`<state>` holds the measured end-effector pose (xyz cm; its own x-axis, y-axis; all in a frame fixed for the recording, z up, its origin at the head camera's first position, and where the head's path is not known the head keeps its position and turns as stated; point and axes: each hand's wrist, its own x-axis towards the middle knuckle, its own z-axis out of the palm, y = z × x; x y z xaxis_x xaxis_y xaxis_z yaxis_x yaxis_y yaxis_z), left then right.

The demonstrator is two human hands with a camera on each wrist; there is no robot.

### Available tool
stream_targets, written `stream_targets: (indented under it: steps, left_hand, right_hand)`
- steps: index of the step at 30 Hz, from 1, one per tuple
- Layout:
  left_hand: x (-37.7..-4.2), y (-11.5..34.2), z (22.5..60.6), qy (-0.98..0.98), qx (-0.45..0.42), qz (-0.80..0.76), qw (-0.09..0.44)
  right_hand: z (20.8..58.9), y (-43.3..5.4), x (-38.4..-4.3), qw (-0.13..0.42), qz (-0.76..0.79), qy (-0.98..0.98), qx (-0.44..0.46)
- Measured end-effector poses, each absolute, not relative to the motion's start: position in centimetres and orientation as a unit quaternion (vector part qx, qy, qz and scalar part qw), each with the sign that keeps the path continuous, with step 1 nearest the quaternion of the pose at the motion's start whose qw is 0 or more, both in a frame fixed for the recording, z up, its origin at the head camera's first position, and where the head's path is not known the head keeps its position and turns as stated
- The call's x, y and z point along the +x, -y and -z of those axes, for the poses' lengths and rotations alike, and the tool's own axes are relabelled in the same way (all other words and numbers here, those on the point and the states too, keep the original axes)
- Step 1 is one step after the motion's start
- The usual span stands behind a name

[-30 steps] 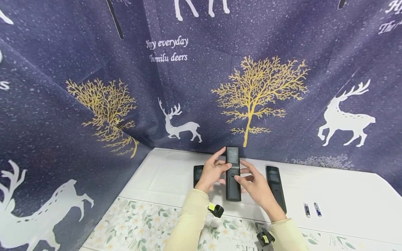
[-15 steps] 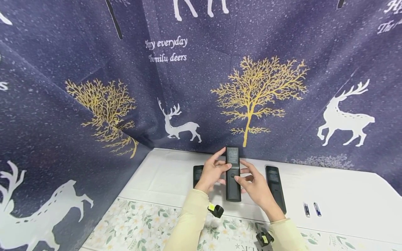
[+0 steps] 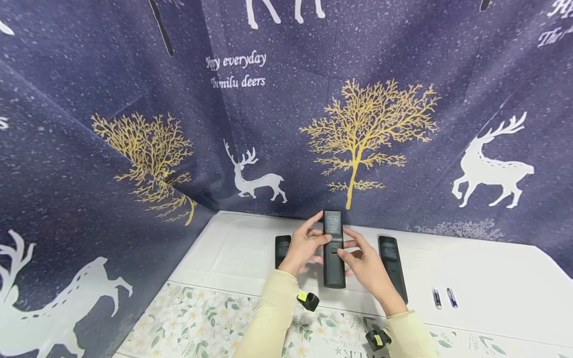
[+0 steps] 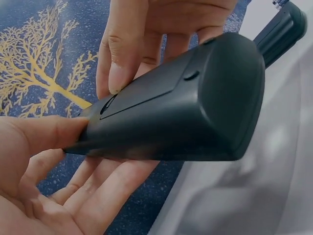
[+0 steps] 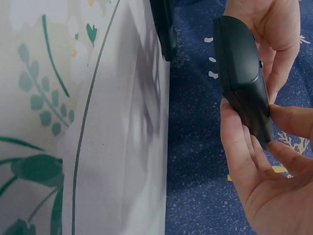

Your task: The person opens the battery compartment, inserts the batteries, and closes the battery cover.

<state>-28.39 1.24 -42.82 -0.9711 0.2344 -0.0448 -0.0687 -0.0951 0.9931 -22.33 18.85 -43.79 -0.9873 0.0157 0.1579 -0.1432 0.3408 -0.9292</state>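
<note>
A black remote control (image 3: 334, 271) is held up, its back with the battery cover facing the head camera. My left hand (image 3: 304, 246) grips its left side, thumb across the back and index finger reaching to the top end. On the other side my right hand (image 3: 367, 266) holds the edge, its thumb at the small slot of the cover. The cover sits on the remote control (image 4: 161, 112) in the left wrist view, with my right thumb (image 4: 120, 73) on the slot. In the right wrist view, fingers of my right hand (image 5: 264, 191) support the remote control (image 5: 239, 63) from beneath.
A second black remote control (image 3: 395, 271) lies to the right on the white table (image 3: 488, 278); another (image 3: 282, 246) is partly hidden behind my left hand. Two small blue-and-silver cylinders, probably batteries (image 3: 436, 299), lie farther right. A floral cloth (image 3: 201, 318) covers the near edge.
The remote control and both hands have shifted very slightly to the right. Their hold on it looks the same, and the cover stays in place.
</note>
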Motion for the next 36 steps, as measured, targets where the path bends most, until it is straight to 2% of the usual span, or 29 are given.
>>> stream_targets:
  steps: [5, 25, 36]
  left_hand:
    - [-28.5, -1.4, 43.4, -0.675, 0.066, -0.727, 0.108]
    - [-28.5, -2.5, 46.3, -0.698, 0.052, -0.705, 0.115]
    - [-28.7, -2.8, 47.3, -0.704, 0.053, -0.698, 0.123]
  right_hand:
    - [44.0, -19.1, -22.4, 0.064, -0.575, 0.815, 0.036]
    - [45.2, -19.3, -22.7, -0.014, -0.55, 0.835, -0.012]
    - [45.9, -19.3, -23.0, -0.031, -0.538, 0.842, -0.015]
